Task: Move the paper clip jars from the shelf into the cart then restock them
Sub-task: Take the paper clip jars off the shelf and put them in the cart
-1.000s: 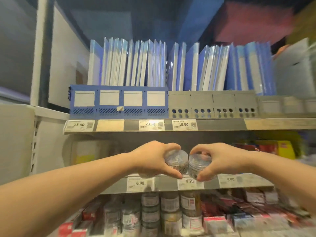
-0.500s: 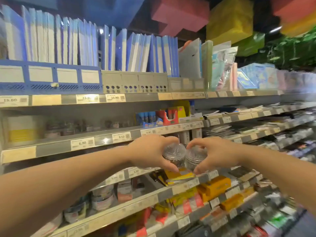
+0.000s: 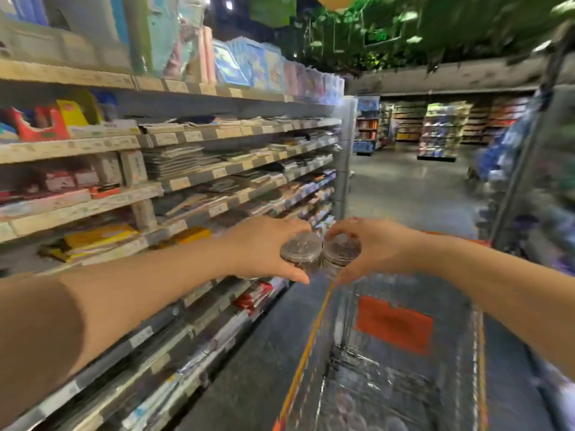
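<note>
Fingers (image 3: 289,226) of left hand (image 3: 258,247) curl round left jar (image 3: 301,248); right hand (image 3: 383,247) grips right jar (image 3: 342,247), jars touching, over cart (image 3: 306,353).

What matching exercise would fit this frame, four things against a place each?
Things:
1. left jar
2. right jar
3. cart
4. yellow packets

Places:
A. lying on the shelving at the left
B. gripped by the right hand
C. below the hands, at the lower right
D. gripped by the left hand

Pairs: 1-D, 2-B, 3-C, 4-A
</note>
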